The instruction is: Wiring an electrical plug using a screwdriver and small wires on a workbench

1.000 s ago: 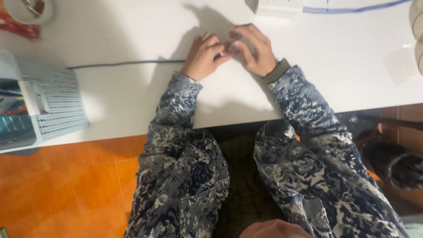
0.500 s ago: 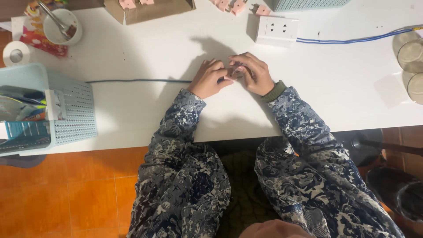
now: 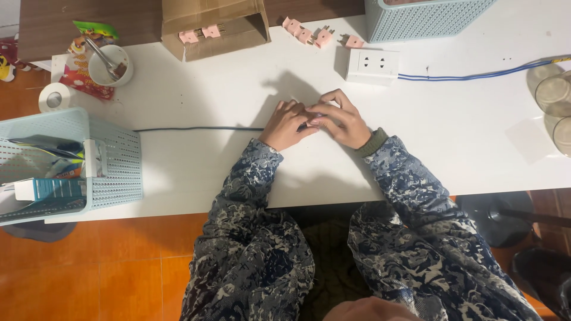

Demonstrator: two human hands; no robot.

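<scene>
My left hand (image 3: 285, 125) and my right hand (image 3: 340, 119) meet on the white table (image 3: 196, 154), fingertips pressed together around a small object that is mostly hidden. A dark cable (image 3: 196, 128) runs from the left straight into my left hand, so both hands seem to grip its end. Past my hands lies a white socket block (image 3: 372, 65) with a blue wire (image 3: 476, 76) leading right. Several pink plugs (image 3: 315, 34) lie near the far edge.
A light blue basket (image 3: 113, 172) with items stands at the left edge. A cardboard box (image 3: 214, 24), a white cup (image 3: 110, 64), a tape roll (image 3: 55, 97) and a second basket (image 3: 422, 18) sit at the back. Glass jars (image 3: 553, 95) are far right.
The view has tilted up, so more of the table's far side shows. My hands stay together at the cable end with only slight finger shifts.
</scene>
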